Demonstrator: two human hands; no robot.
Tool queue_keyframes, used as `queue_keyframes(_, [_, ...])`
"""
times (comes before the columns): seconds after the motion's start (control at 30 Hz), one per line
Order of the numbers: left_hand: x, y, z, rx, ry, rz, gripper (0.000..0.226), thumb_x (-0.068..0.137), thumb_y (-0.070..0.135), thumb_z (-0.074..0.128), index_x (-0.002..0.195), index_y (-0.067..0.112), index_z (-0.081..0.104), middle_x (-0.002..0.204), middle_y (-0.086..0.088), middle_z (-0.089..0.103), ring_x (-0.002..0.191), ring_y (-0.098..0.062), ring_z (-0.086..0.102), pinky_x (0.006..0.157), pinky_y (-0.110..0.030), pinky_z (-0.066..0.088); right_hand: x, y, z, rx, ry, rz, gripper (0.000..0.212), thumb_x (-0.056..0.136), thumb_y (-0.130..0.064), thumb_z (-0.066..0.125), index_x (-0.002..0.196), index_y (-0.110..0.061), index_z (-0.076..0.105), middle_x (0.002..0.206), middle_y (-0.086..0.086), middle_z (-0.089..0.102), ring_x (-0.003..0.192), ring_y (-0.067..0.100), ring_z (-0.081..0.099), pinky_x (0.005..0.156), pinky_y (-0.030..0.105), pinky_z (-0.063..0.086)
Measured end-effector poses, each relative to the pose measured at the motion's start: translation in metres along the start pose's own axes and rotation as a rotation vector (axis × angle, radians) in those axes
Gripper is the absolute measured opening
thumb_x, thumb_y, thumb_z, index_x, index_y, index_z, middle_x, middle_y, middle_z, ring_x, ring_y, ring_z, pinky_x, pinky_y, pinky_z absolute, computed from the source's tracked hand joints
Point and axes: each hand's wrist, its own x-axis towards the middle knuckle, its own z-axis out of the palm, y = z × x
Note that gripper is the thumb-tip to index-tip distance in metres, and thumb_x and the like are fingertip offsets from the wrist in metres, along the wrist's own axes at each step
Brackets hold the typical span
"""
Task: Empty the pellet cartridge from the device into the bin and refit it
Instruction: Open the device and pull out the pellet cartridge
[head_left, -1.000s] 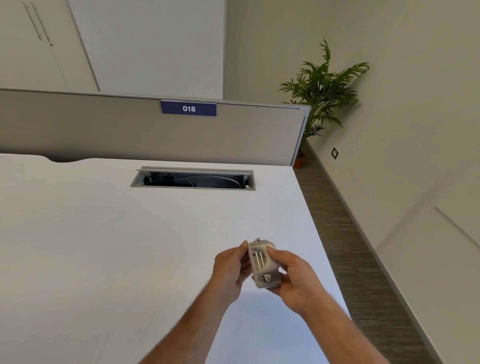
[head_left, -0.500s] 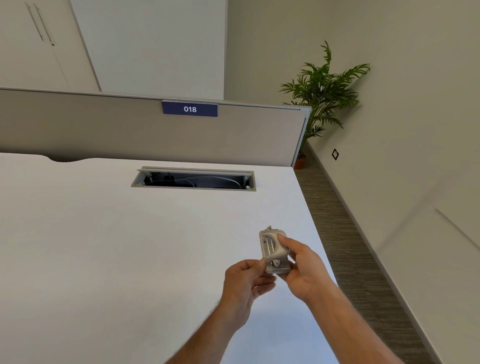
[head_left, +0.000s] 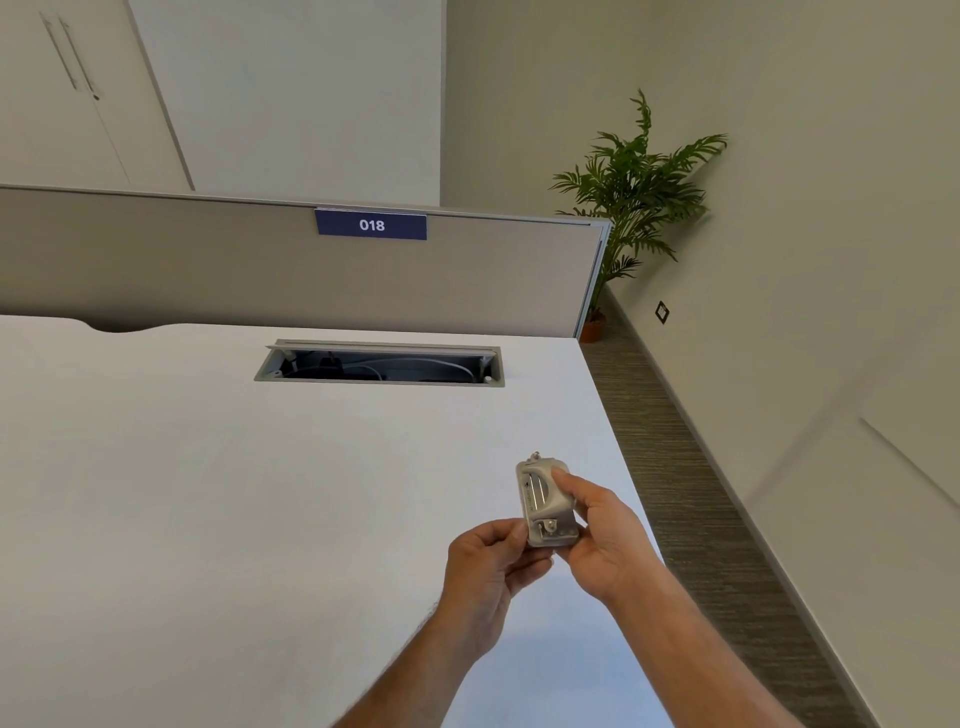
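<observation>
A small silver-grey device (head_left: 543, 499) with two long slots on its face is held upright above the white desk (head_left: 208, 493), near the desk's right edge. My right hand (head_left: 597, 535) grips it from the right, thumb on its upper face. My left hand (head_left: 488, 566) pinches its lower left corner with thumb and fingertips. A small metal catch shows at the device's bottom end. No bin is in view, and I cannot tell the cartridge apart from the device's body.
A cable slot (head_left: 379, 364) is cut into the desk's far side, in front of a grey partition with the label 018 (head_left: 371, 224). A potted plant (head_left: 628, 208) stands in the corner. Striped carpet (head_left: 701, 493) runs along the right of the desk.
My left hand slid down from the device's upper left side to its lower left corner. The device shifted a little to the right and up in my right hand.
</observation>
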Motion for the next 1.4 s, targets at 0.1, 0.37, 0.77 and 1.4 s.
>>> queue_keyframes(0.1, [0.000, 0.000, 0.000, -0.004, -0.010, 0.011, 0.016, 0.097, 0.002, 0.060, 0.099, -0.004, 0.074, 0.090, -0.023, 0.078, 0.074, -0.026, 0.075, 0.063, -0.028, 0.063, -0.001, -0.001, 0.001, 0.013, -0.013, 0.016, 0.014, 0.085, -0.008, 0.075, 0.096, 0.001, 0.074, 0.077, 0.010, 0.077, 0.071, 0.033, 0.073, 0.062, 0.046, 0.063])
queue_keyframes(0.37, [0.003, 0.000, -0.007, 0.152, 0.005, 0.093, 0.012, 0.092, 0.014, 0.070, 0.086, 0.009, 0.079, 0.087, -0.018, 0.078, 0.076, -0.027, 0.074, 0.065, -0.031, 0.062, -0.002, -0.002, -0.001, 0.025, -0.025, 0.024, 0.016, 0.085, -0.009, 0.075, 0.099, 0.000, 0.073, 0.068, 0.010, 0.080, 0.067, 0.031, 0.076, 0.060, 0.047, 0.065])
queue_keyframes(0.77, [0.025, 0.040, -0.001, 1.194, -0.248, 0.584, 0.108, 0.060, 0.046, 0.095, 0.149, 0.035, 0.033, 0.148, 0.014, 0.042, 0.127, 0.005, 0.036, 0.089, 0.006, 0.028, -0.007, 0.005, -0.003, -0.033, -0.043, 0.059, 0.021, 0.082, -0.012, 0.079, 0.102, -0.006, 0.076, 0.071, 0.002, 0.081, 0.060, 0.028, 0.078, 0.047, 0.033, 0.058])
queue_keyframes(1.4, [0.022, 0.025, 0.001, 1.181, -0.243, 0.688, 0.104, 0.049, 0.060, 0.091, 0.138, 0.041, 0.041, 0.122, 0.030, 0.049, 0.116, -0.003, 0.053, 0.090, -0.032, 0.060, 0.004, 0.014, -0.014, 0.070, -0.149, 0.309, 0.051, 0.097, -0.049, 0.057, 0.087, -0.006, 0.084, 0.092, 0.016, 0.081, 0.074, 0.031, 0.079, 0.057, 0.037, 0.063])
